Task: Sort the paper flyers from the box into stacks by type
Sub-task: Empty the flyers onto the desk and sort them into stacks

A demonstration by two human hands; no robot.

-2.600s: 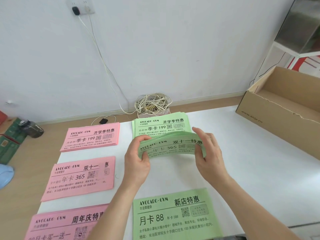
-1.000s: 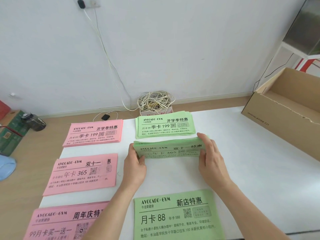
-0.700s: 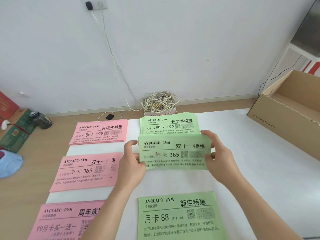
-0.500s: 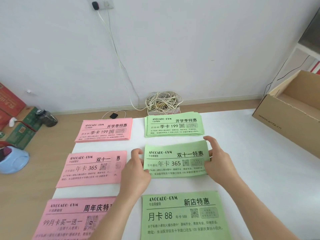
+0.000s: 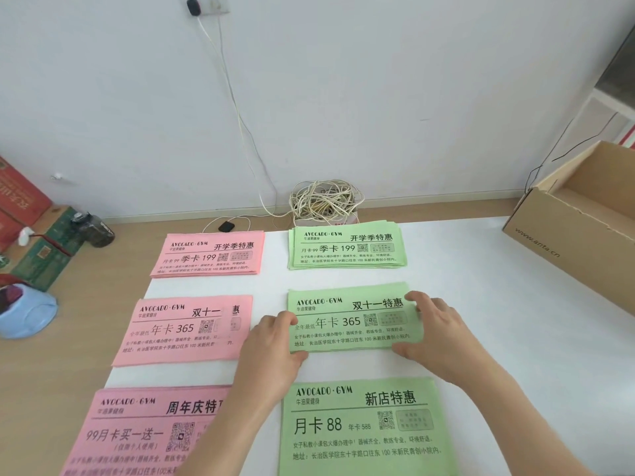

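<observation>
A green "365" flyer stack [image 5: 350,321] lies flat on the white table [image 5: 515,321]. My left hand [image 5: 271,352] grips its left edge and my right hand [image 5: 433,328] grips its right edge. Behind it sits a green "199" stack [image 5: 347,249], and a green "88" stack [image 5: 364,427] lies in front. To the left are three pink stacks: "199" [image 5: 209,254], "365" [image 5: 185,329] and the near one [image 5: 144,431], partly hidden by my left forearm. The open cardboard box [image 5: 577,228] stands at the right.
A coil of white cable [image 5: 324,202] lies against the wall behind the table. A black charger [image 5: 225,226] sits near it. On the floor at the left are a blue object [image 5: 24,314], a dark jar [image 5: 94,230] and coloured boxes [image 5: 20,207].
The green "365" stack, held upright on edge between both hands, has been tipped flat onto the table between the other two green stacks. The camera has panned left.
</observation>
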